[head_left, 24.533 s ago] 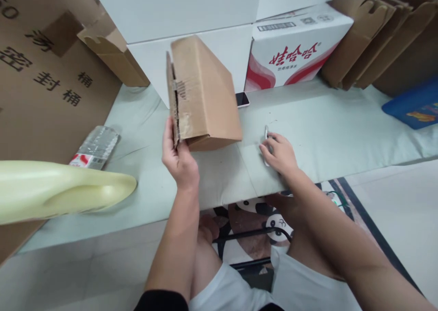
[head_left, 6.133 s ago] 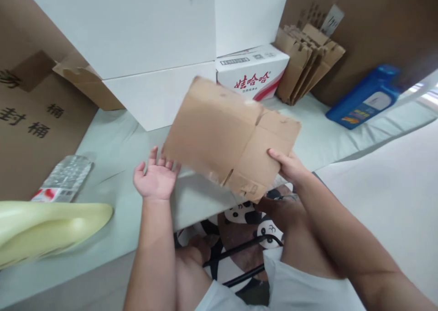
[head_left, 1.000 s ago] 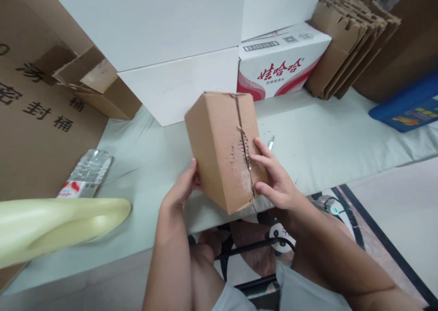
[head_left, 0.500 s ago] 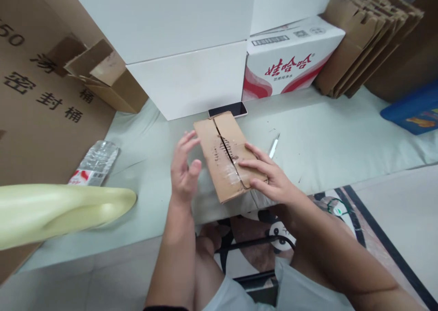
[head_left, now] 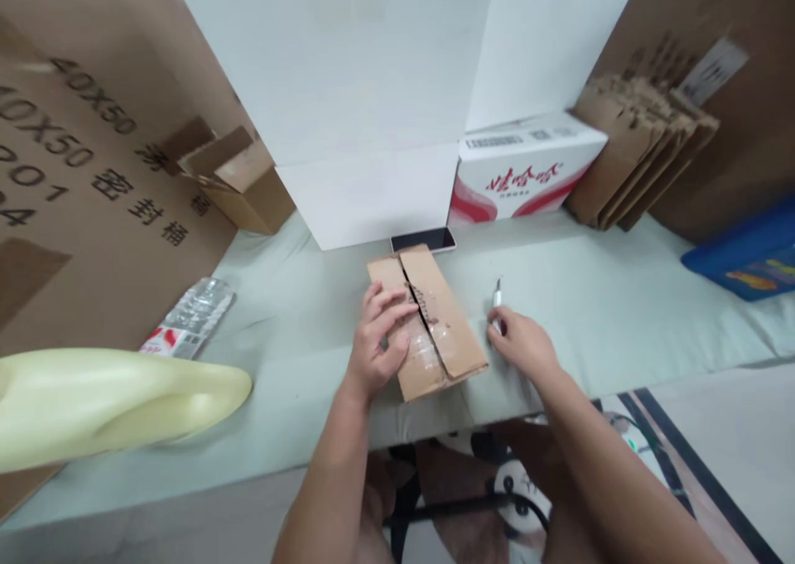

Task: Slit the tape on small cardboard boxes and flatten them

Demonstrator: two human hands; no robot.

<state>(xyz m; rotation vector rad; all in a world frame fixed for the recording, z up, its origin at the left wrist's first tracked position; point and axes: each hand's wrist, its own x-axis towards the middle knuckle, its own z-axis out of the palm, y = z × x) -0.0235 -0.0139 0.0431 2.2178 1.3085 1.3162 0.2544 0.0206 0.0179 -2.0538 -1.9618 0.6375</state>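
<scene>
A small brown cardboard box (head_left: pixel 448 315) lies on the cloth-covered table, a dark slit running between its top flaps and clear tape near its front end. My left hand (head_left: pixel 378 340) rests on the box's left side, its fingers spread over the top. To the right of the box, my right hand (head_left: pixel 522 340) pinches a white utility knife (head_left: pixel 498 295) between thumb and fingers. The knife's tip points away from me, and its rear end is hidden by the hand. Behind the box a dark phone (head_left: pixel 426 239) lies flat.
White cartons (head_left: pixel 385 195) stand behind the phone. At the back right are a red-and-white carton (head_left: pixel 522 179) and folded cardboard (head_left: pixel 633 154). A blue container (head_left: pixel 751 253) is far right. On the left are a plastic bottle (head_left: pixel 192 315), a pale yellow object (head_left: pixel 124 402) and an opened box (head_left: pixel 261 191).
My left hand has come down onto the box. My right hand has left the box, moved right and taken hold of the utility knife. The camera view has shifted.
</scene>
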